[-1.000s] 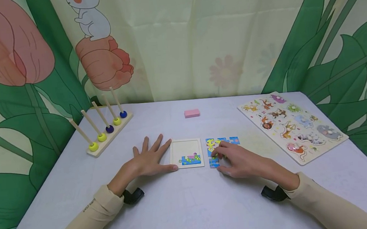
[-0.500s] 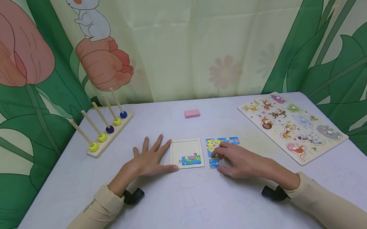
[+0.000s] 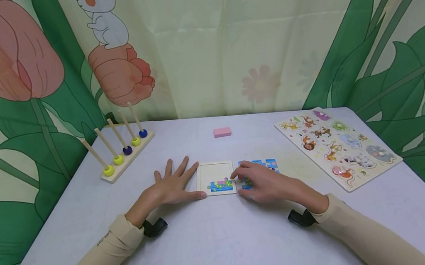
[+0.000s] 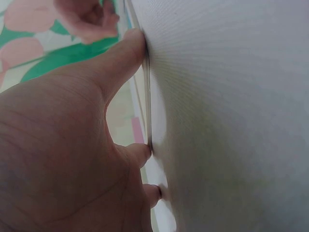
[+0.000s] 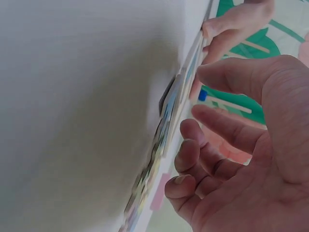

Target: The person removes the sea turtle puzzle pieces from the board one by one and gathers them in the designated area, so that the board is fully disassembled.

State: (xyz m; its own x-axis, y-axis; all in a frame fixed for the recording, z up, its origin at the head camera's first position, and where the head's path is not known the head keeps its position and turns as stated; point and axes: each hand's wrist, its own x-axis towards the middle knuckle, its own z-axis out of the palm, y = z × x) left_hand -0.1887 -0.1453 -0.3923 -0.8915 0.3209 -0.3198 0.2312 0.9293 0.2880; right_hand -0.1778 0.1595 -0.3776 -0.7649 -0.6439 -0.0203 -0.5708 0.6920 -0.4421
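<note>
In the head view my left hand point(image 3: 170, 189) lies with fingers spread. Its thumb and index fingertip touch the left edge of a small square puzzle frame point(image 3: 215, 164). Several joined blue, green and pink puzzle pieces point(image 3: 221, 185) fill the lower right of this frame. My right hand point(image 3: 263, 182) is over the frame's right edge and the loose blue puzzle pieces point(image 3: 271, 163) beside it, hiding part of them. In the right wrist view the right thumb point(image 5: 227, 72) and index finger point(image 5: 227, 128) stand apart with nothing visible between them, and the other fingers curl loosely.
A pink block point(image 3: 222, 132) lies behind the frame. On the left stands a wooden peg rack point(image 3: 112, 175) with yellow and dark blue beads. An animal puzzle board point(image 3: 333, 139) lies on the right. A printed curtain point(image 3: 200, 67) hangs behind the white table point(image 3: 221, 240).
My right hand has moved left from the loose pieces to the frame's right edge, uncovering more pieces on its far side. The left hand stays put on the frame.
</note>
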